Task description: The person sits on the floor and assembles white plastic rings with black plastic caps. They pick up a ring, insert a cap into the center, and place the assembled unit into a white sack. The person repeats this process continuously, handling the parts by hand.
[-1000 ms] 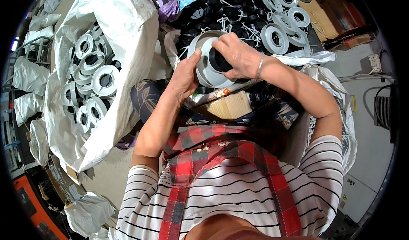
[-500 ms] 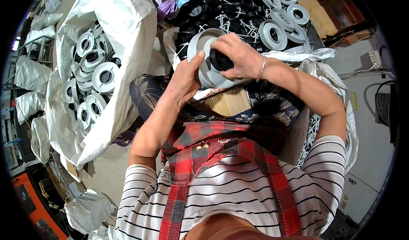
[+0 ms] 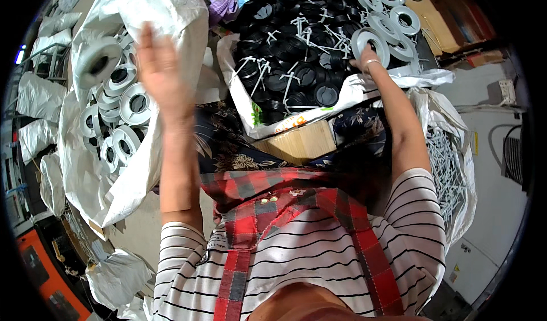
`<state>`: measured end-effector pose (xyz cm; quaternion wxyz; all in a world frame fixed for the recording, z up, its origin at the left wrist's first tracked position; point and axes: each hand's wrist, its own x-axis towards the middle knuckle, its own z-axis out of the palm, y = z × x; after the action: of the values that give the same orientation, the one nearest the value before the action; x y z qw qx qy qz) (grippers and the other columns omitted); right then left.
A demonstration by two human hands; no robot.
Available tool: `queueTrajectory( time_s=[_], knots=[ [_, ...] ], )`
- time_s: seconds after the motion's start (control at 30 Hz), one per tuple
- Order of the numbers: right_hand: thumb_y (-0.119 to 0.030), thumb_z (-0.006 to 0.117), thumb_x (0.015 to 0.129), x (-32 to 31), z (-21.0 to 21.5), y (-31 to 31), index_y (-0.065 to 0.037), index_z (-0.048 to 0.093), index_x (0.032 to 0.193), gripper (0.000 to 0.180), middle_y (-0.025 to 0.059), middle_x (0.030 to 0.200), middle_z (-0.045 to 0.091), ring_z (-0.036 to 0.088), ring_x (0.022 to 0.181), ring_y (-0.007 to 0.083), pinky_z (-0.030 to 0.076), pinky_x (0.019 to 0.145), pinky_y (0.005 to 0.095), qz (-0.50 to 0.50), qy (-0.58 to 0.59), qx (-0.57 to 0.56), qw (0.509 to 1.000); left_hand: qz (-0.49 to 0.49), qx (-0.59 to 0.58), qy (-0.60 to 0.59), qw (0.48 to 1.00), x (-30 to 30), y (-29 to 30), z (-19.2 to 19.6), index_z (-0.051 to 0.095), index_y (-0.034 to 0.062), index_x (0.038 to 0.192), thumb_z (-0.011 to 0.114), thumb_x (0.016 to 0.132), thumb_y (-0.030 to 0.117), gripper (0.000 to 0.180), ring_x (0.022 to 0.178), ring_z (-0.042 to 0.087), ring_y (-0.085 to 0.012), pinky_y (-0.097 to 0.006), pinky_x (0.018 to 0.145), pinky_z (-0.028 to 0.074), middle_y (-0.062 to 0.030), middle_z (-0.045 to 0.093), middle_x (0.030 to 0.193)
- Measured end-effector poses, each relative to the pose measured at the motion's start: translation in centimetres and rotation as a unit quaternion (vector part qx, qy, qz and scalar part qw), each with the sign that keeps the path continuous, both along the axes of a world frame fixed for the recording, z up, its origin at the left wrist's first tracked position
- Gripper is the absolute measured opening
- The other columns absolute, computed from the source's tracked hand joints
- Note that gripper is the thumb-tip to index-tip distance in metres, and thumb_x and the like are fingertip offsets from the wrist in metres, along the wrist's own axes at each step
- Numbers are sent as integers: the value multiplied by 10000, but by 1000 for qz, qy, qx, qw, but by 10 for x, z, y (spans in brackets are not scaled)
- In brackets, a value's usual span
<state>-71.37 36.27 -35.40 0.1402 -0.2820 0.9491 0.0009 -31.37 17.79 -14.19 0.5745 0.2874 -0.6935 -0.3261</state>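
Observation:
My left hand is raised beside the white sack at the left, smeared by motion, its fingers stretched out with nothing in them. Just left of it, a grey plastic ring with a dark centre is blurred over the sack's mouth, apart from the hand. At the right, my right hand grips the near rim of another grey plastic ring; some of its fingers are hidden in the ring's hole. Black round plastic caps with white plastic stems among them fill an open bag in front of me.
The white sack holds several grey rings with dark centres. More grey rings are piled at the far right beside cardboard. A wooden block lies before my lap. A sack of thin grey sticks stands at my right.
Both hands were together on a grey ring and a black part. The left has swung to the white sack and let go of the ring; the right has moved right onto another ring.

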Motion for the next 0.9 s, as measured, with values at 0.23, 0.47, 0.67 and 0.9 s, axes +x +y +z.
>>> queueTrajectory(
  time_s=[0.23,0.47,0.67,0.9],
  knots=[
    [-174,737,706,115,54,-42,-64,491,1207,569,174,1188,528,542,1063,336,454,890,369,364,-32,-325,872,-223,606,67,761,-40,31,-92,477,-17,1212,663,836,346,555,1116,488,-233,-363,956,389,-136,520,1198],
    [-340,689,758,157,50,-118,27,570,1040,478,206,981,599,567,940,352,456,844,392,289,-59,-430,853,-157,640,112,744,-38,1,-119,529,-27,1054,632,837,196,327,763,620,-196,-332,730,511,-96,622,867],
    [-214,662,770,135,0,-119,33,627,714,256,198,858,608,569,869,365,460,808,418,378,9,-310,872,-151,528,61,833,-39,0,-131,592,15,953,713,799,238,297,710,593,-148,-299,672,476,-51,620,780],
    [-289,707,690,195,122,-84,-4,615,1055,472,261,1123,566,598,966,357,468,855,387,333,-200,-394,833,-324,601,142,716,-35,21,-107,495,-1,1167,567,906,272,384,921,604,-184,-338,812,502,-90,595,1059]
  ],
)
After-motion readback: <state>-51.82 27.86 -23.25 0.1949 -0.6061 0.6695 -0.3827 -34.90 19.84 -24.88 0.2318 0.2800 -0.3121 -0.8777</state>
